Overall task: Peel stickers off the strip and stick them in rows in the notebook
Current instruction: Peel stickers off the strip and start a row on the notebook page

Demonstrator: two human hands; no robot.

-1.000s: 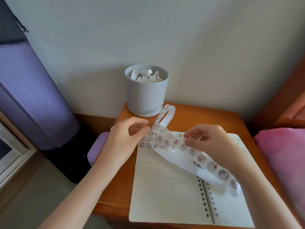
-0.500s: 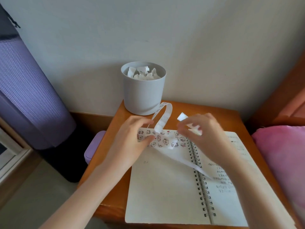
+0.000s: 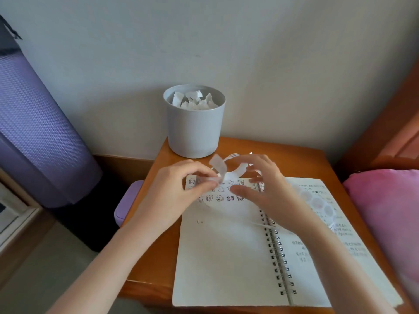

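Obs.: the notebook [image 3: 226,257] lay open on the wooden table [image 3: 158,257], left page nearest you. Stickers [image 3: 220,197] already stood in rows along the top of that page, and the rest of it was blank.

The strip [image 3: 241,169] looped up in the air over those rows, between your two hands. Part of it appeared to trail out across the right page.

Your left hand [image 3: 179,191] had thumb and forefinger pinched together on a blurred flap of the strip, just above the top row. Your right hand [image 3: 272,196] was beside it with fingers curled and thumb stretched toward the stickers. Motion blur hid whether it actually gripped the strip or only brushed it, so I could not tell.

Judgement: you were at the peel, mid-task. The step called for:
- an anchor hand held quiet, so that only the other one pulled;
- a low, slow pull folded back along the backing, so the sticker did not curl or tear;
- the loose loop kept off the finished rows, where an exposed sticky face could snag;
- the lowest row as your guide line for spacing.

The grey cup [image 3: 195,132] of paper scraps [image 3: 192,100] stood behind, within reach for spent backing.
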